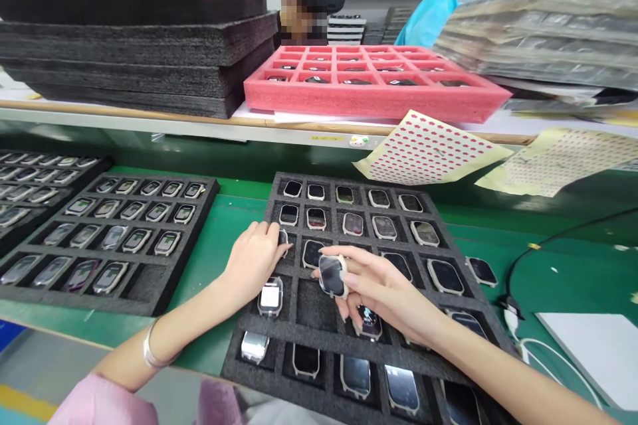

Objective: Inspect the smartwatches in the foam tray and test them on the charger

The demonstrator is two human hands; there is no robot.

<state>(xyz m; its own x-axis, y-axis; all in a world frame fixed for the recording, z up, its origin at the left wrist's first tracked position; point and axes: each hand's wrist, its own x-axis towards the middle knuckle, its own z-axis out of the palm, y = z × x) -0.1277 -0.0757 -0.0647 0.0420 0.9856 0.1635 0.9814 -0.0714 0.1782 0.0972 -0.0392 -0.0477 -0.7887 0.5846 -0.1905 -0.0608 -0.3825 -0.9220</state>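
Observation:
My right hand [379, 285] is closed on a smartwatch case [331, 276] without a strap, pinching it by its edges above the black foam tray [319, 319]. The dark screen faces up and towards me. At the tray's left edge, my left hand [256, 255] has its fingers curled over another watch case [283, 238] in a compartment; most of that case is hidden by the fingers. Around both hands, more watch cases sit in the tray's compartments. One, just below my left hand, has a white screen [270, 296]. Below my right hand, another watch shows a lit screen [367, 319].
To the left, another black foam tray [144, 282] holds watch cases. A loose watch case [482, 271] lies by a cable [511, 279] and white box [593, 352] at right. Above, a shelf bears black foam [124, 46] and a pink tray [373, 99]. Two people are beyond.

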